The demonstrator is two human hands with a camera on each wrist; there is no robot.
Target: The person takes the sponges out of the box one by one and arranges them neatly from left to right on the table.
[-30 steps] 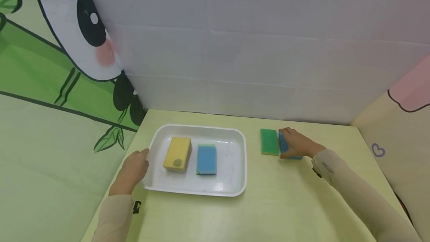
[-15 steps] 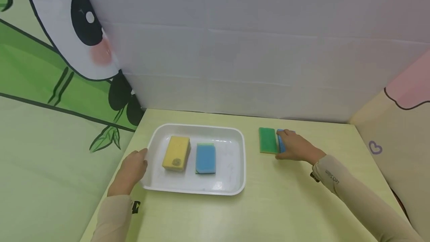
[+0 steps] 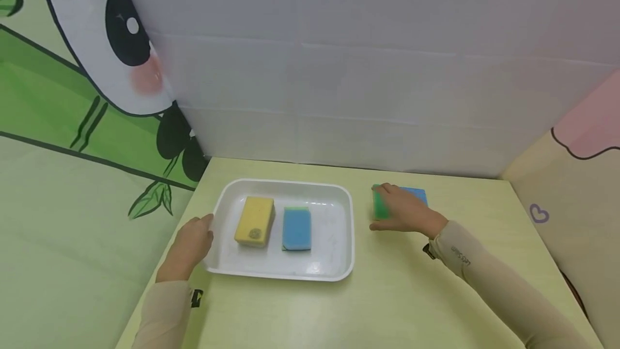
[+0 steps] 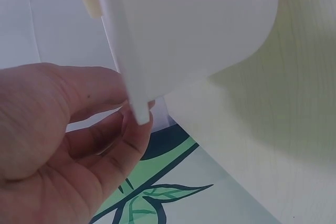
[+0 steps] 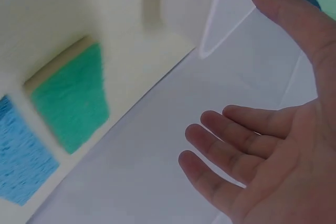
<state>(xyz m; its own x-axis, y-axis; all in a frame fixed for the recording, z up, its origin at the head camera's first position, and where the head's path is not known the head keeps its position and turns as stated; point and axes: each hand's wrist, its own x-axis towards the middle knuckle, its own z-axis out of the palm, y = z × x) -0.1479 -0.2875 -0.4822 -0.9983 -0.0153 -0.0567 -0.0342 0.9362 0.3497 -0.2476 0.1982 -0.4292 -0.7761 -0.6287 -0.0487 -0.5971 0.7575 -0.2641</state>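
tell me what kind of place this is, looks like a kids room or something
Probably a staged tabletop booth rather than a lived-in room: a pale green table boxed in by plain white panels and cartoon panda backdrops, with a white tray of sponges.

Under the right hand (image 3: pixel 404 214): a green sponge (image 3: pixel 380 206) and a blue sponge (image 3: pixel 415 195). By the left hand (image 3: pixel 190 246): a white tray (image 3: pixel 334 241), on a pale yellow-green bench (image 3: pixel 387 295).

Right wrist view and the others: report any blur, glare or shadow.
Right wrist view: green sponge smeared by motion blur, right hand sharper. Left wrist view: tray washed out, casting a soft shadow on the table. Head view: even light, small glare on the tray's floor.
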